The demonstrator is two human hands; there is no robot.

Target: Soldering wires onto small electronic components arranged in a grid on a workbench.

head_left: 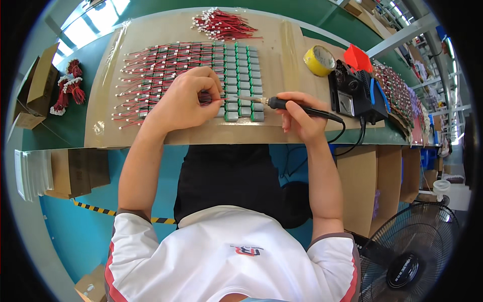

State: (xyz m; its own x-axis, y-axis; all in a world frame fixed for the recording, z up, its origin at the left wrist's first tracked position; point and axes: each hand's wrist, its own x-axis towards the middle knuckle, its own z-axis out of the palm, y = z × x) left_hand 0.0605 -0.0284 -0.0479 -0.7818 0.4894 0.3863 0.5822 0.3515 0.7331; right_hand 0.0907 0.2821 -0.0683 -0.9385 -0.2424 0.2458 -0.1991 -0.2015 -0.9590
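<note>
My right hand (307, 118) grips a soldering iron (276, 103) by its black handle, and the metal tip points left over the near rows of grey battery packs (243, 74) with green ends. The left hand (183, 103) is closed in a pinch just left of the tip. What its fingertips hold is too small to make out; a dark coil partly shows inside the curled fingers. Red and black leads with white connectors (151, 68) stretch leftward from the packs on the left part of the array. My left hand and forearm hide some of these.
A loose pile of connector leads (226, 24) lies at the back of the cardboard sheet (279, 55). On the right are yellow tape (319, 60) and a soldering station (357, 93). Wire bundles (69, 85) and an open box (37, 90) sit left. A fan (405, 267) stands lower right.
</note>
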